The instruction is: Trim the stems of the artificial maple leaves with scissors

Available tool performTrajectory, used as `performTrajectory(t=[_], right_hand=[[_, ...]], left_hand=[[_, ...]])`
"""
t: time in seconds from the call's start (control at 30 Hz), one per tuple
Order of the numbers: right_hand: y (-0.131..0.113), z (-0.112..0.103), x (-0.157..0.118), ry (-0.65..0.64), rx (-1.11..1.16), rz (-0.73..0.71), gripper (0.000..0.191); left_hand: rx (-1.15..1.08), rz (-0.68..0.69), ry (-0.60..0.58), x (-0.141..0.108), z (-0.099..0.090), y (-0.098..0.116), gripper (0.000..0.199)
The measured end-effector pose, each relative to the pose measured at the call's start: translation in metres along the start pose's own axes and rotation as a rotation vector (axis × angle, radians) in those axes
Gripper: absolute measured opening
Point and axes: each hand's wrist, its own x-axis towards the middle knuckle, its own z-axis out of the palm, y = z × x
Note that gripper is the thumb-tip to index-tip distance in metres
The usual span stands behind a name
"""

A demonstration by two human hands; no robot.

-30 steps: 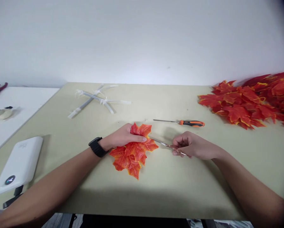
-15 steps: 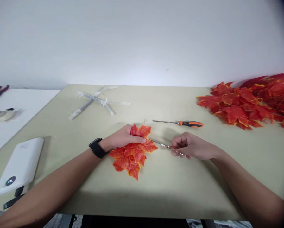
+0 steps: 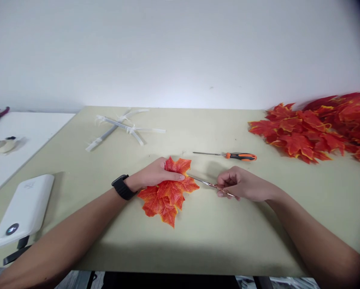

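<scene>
Leaf and tool are both in hand near the middle of the counter (image 3: 216, 245), toward its near edge. An artificial maple leaf (image 3: 167, 200), orange-red with yellow margins, lies flat on the surface; whether it is one leaf or several layered cannot be told from this view. The left hand (image 3: 154, 173), with a black wristwatch (image 3: 122, 187) on its wrist, is closed over the leaf's upper part, the thumb (image 3: 176, 176) lying across the face. The right hand (image 3: 241, 184) is pinched around a slender metal tool (image 3: 210, 184), possibly tweezers, which points left, its tip just beside the left thumb.

Recommended practice for this hold: keep the left thumb firm so the leaf cannot creep, and keep the tool's tip low and steady beside it.

Around the work, a screwdriver (image 3: 240, 156) with an orange-and-black handle lies just beyond the right hand, its shaft pointing left. A large heap of similar leaves (image 3: 306, 132) occupies the far right corner. Crossed white plastic strips (image 3: 125, 129) sit near the far edge, and a white power bank (image 3: 23, 210) lies at the left edge. Neither hand is obstructed by any of these.
</scene>
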Motion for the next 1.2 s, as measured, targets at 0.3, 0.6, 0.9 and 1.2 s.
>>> performTrajectory(t=[0.3, 0.6, 0.9, 1.2], right_hand=[[-0.0015, 0.0013, -0.0004, 0.000, 0.028, 0.006, 0.029], [0.0004, 0.0015, -0.0002, 0.023, 0.052, 0.004, 0.026], [0.0005, 0.0017, -0.0002, 0.028, 0.054, 0.004, 0.018], [-0.0023, 0.0025, -0.0015, 0.030, 0.050, -0.001, 0.021]], left_hand=[[0.001, -0.003, -0.011, 0.0007, -0.0017, -0.0004, 0.028], [-0.009, 0.025, 0.028, -0.0006, 0.0016, 0.0006, 0.020], [-0.024, 0.034, 0.025, -0.0010, 0.0022, -0.0002, 0.018], [-0.011, 0.026, 0.030, -0.0003, 0.0006, -0.0015, 0.023]])
